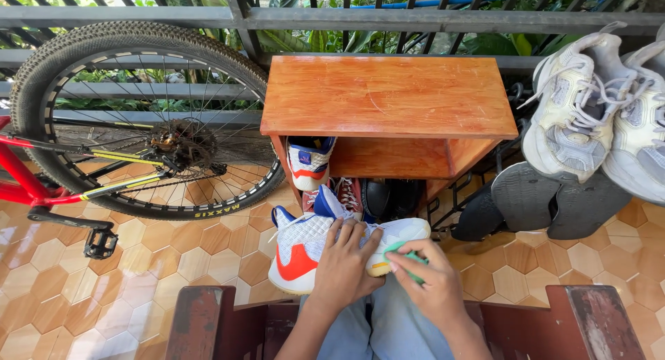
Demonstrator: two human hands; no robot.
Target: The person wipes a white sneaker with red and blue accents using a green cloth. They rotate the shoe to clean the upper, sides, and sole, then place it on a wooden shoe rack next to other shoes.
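My left hand (344, 264) grips a white sneaker (305, 246) with orange and blue accents, held on its side over my lap. My right hand (421, 280) holds a small green cloth or brush (405, 251) pressed against the sneaker's toe end. The matching sneaker (309, 162) sits on the upper shelf of a small orange wooden shoe rack (388, 97) just ahead. A red sneaker (348, 193) and dark shoes (391, 197) rest on the lower level.
A red bicycle's rear wheel (142, 118) leans against the metal railing (346, 17) at left. White sneakers (596, 104) and black sandals (547, 204) hang on a wire rack at right. A dark wooden chair frame (208, 318) surrounds my legs on the hexagon-tiled floor.
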